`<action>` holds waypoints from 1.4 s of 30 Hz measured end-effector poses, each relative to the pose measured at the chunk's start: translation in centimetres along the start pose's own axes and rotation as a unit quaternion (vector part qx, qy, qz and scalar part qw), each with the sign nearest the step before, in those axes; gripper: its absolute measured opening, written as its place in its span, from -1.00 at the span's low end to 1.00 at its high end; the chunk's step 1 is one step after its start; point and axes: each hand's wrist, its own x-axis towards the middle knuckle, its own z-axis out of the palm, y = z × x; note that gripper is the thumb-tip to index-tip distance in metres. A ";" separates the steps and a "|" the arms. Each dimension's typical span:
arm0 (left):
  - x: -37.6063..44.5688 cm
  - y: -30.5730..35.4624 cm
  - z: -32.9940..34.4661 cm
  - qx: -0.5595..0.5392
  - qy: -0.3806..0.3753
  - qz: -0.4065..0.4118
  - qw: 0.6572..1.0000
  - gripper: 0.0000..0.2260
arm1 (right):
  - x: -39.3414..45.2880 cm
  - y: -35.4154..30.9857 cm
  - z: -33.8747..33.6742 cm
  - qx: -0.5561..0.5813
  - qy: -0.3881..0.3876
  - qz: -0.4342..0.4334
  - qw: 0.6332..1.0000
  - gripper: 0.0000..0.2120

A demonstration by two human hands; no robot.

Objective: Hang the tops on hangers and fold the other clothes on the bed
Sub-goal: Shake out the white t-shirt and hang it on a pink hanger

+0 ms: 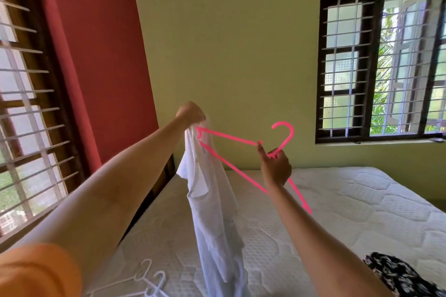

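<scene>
White quilted mattress (350,200) of the bed fills the lower part of the room, and every place here I give relative to it. Above its middle a person holds up a white top (212,205), which hangs down long and loose toward the near edge of the mattress. The left hand (190,112) is closed tight on the shoulder of the top, high above the mattress, at the left end of a pink hanger (231,138). This end of the hanger is inside the cloth. The right hand (276,166) is closed around the neck of the hanger, just under its hook, also above the mattress. On the near right corner of the mattress lies a black and white patterned garment (398,275). On the near left part lie two white hangers (147,282), touching one another
</scene>
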 end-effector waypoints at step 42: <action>-3.0 2.6 0.9 -0.024 0.057 0.051 0.997 -0.40 | 1.4 1.0 -3.7 -0.254 -0.511 -0.004 0.821 -0.59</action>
